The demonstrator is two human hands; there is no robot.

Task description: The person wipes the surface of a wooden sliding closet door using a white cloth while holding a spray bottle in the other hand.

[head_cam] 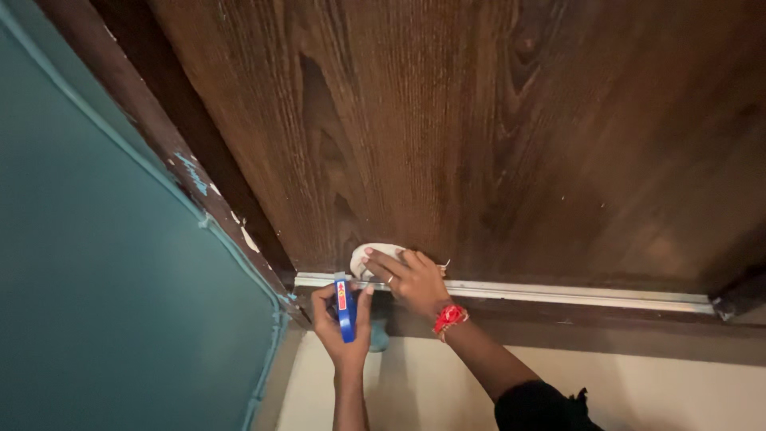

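Wiping the foot of a wooden door

Right hand (pixel 415 281) presses a white cloth (pixel 372 255) flat against the door (pixel 479 136) just above the metal strip (pixel 558 292); left hand (pixel 341 319) grips a blue bottle (pixel 345 307) below.

A slim blue bottle with a red label (pixel 342 297) stands below the door.

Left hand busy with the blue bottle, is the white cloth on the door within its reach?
Probably yes: the left hand sits just below the white cloth, nothing between, but it grips the blue bottle.
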